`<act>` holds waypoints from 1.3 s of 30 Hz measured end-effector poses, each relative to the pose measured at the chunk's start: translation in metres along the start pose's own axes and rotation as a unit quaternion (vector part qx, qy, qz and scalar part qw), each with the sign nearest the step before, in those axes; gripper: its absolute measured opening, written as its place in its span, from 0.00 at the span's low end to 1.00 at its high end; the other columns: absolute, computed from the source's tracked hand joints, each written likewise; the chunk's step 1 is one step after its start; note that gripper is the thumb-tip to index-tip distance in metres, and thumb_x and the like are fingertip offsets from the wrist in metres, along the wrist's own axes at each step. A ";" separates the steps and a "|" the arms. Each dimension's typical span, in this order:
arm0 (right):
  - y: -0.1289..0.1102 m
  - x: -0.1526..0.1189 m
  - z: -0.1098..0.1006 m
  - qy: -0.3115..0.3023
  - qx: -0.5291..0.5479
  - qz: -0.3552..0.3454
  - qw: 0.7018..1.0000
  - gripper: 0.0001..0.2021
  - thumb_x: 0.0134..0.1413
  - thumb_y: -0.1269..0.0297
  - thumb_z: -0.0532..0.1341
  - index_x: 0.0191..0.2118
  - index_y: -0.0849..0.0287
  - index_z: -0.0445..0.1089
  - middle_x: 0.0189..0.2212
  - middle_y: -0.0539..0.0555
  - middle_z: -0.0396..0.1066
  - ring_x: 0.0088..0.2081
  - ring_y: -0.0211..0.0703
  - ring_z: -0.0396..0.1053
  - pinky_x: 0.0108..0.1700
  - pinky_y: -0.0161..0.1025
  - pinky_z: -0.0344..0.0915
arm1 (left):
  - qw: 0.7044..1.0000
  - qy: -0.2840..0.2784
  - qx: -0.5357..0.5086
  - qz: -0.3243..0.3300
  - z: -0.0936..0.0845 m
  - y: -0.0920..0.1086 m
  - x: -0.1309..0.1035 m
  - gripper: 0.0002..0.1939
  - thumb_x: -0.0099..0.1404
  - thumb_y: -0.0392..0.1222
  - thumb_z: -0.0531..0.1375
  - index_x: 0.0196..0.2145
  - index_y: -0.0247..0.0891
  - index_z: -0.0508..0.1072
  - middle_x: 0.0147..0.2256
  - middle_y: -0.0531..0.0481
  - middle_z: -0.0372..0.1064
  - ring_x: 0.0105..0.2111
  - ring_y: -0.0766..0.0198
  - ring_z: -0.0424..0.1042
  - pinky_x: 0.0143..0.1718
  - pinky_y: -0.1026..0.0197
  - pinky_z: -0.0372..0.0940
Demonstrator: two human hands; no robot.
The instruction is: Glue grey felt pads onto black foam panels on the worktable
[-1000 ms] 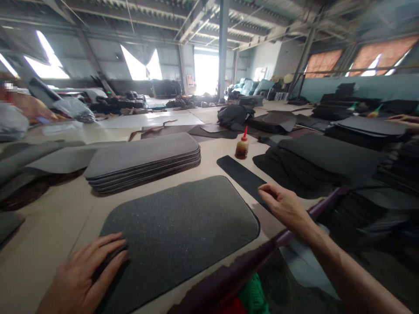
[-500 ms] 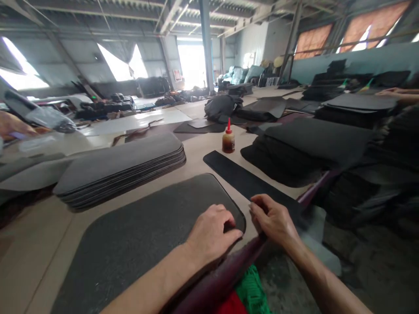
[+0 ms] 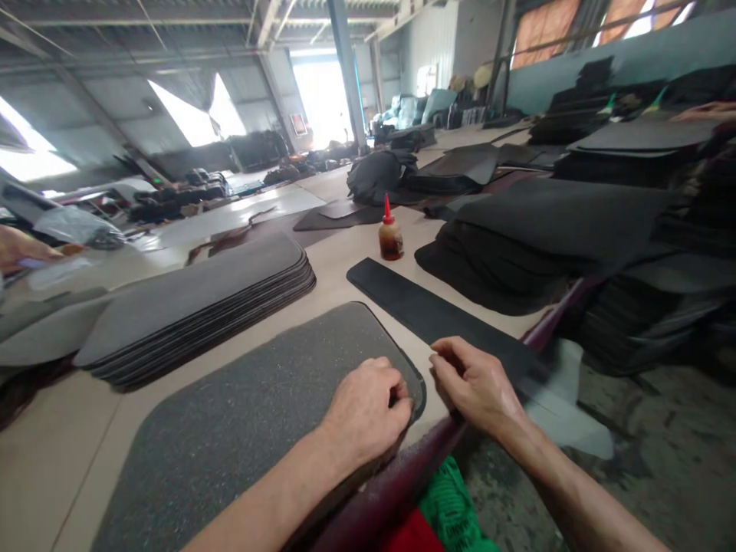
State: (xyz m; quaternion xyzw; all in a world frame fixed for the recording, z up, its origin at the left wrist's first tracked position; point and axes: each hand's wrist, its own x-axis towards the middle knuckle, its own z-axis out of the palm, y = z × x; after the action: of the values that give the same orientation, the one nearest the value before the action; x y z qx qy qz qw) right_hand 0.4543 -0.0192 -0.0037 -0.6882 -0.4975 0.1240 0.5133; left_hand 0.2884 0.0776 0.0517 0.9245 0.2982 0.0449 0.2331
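A dark grey sheet with rounded corners [image 3: 247, 406] lies flat on the beige table [image 3: 74, 445] in front of me. My left hand [image 3: 371, 402] rests on its right end near the rounded corner, fingers curled in; anything between thumb and fingers is too small to make out. Just right of the sheet's edge is my right hand [image 3: 468, 379], its thumb and forefinger pinched; what they hold, if anything, cannot be made out. Behind it a long black strip [image 3: 431, 307] lies slanting. Beyond the strip a glue bottle with a red tip [image 3: 391, 236] stands upright.
A neat stack of grey sheets [image 3: 201, 295] sits at the left. Dark folded material [image 3: 534, 238] is piled at the right, with more stacks behind. A purple edge [image 3: 396, 491] runs along the table's near side. Other people's hands show at the far left and far right.
The view has shifted slightly. My left hand's thumb has drawn in closer to its fingers. My right hand keeps nearly the same pinched pose.
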 end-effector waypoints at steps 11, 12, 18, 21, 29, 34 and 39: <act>-0.003 0.002 0.001 0.004 -0.015 0.003 1.000 0.11 0.63 0.56 0.57 0.40 0.56 0.72 0.30 0.47 0.71 0.31 0.42 0.69 0.34 0.38 0.61 | 0.998 0.013 -0.056 0.031 0.000 -0.007 -0.002 0.06 0.59 0.32 0.58 0.25 0.39 0.67 0.31 0.52 0.67 0.35 0.62 0.66 0.37 0.60 0.58; -0.003 0.002 0.001 0.002 -0.015 0.005 1.000 0.11 0.62 0.56 0.56 0.40 0.56 0.72 0.29 0.48 0.71 0.31 0.42 0.69 0.34 0.38 0.61 | 0.996 0.020 -0.082 0.026 -0.001 -0.008 -0.003 0.06 0.59 0.33 0.58 0.25 0.39 0.67 0.31 0.52 0.67 0.34 0.63 0.66 0.36 0.60 0.58; -0.005 0.006 -0.004 -0.032 0.021 0.042 0.998 0.13 0.62 0.53 0.57 0.39 0.56 0.73 0.28 0.49 0.71 0.30 0.43 0.68 0.32 0.37 0.61 | 0.974 0.050 -0.220 -0.013 -0.008 -0.016 -0.006 0.06 0.62 0.39 0.57 0.27 0.39 0.67 0.28 0.55 0.66 0.30 0.66 0.65 0.32 0.63 0.59; -0.012 0.013 -0.009 -0.094 0.106 0.110 0.984 0.18 0.62 0.48 0.57 0.36 0.58 0.73 0.26 0.49 0.69 0.26 0.41 0.65 0.26 0.34 0.58 | 0.964 0.070 -0.255 -0.011 -0.011 -0.021 -0.009 0.08 0.63 0.41 0.57 0.27 0.39 0.66 0.28 0.55 0.65 0.30 0.66 0.64 0.32 0.63 0.59; -0.046 0.048 -0.001 -0.254 0.176 0.158 0.938 0.35 0.62 0.30 0.51 0.34 0.63 0.72 0.25 0.56 0.70 0.20 0.37 0.61 0.19 0.30 0.48 | 0.951 0.167 -0.251 0.071 -0.017 -0.024 -0.020 0.08 0.63 0.36 0.58 0.26 0.39 0.64 0.30 0.55 0.65 0.32 0.67 0.65 0.36 0.64 0.60; -0.069 0.078 0.021 -0.325 0.140 0.156 0.922 0.25 0.62 0.42 0.56 0.25 0.61 0.65 0.18 0.50 0.63 0.16 0.33 0.54 0.16 0.29 0.42 | 0.948 0.204 -0.210 0.127 -0.024 -0.025 -0.023 0.08 0.63 0.33 0.57 0.27 0.39 0.65 0.30 0.54 0.64 0.33 0.66 0.65 0.39 0.63 0.60; -0.082 0.099 0.043 -0.350 0.124 0.105 0.923 0.07 0.49 0.64 0.63 0.26 0.61 0.67 0.18 0.46 0.62 0.18 0.34 0.57 0.17 0.29 0.49 | 0.954 0.194 -0.193 0.123 -0.034 -0.028 -0.035 0.08 0.64 0.35 0.57 0.27 0.39 0.64 0.31 0.53 0.64 0.35 0.64 0.65 0.41 0.61 0.60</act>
State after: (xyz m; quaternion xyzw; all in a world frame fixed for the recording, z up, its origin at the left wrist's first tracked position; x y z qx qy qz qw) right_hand 0.4261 0.0839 0.0792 -0.5797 -0.5513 0.4708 0.3720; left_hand 0.2373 0.0911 0.0708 0.8649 0.2074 0.3088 0.3371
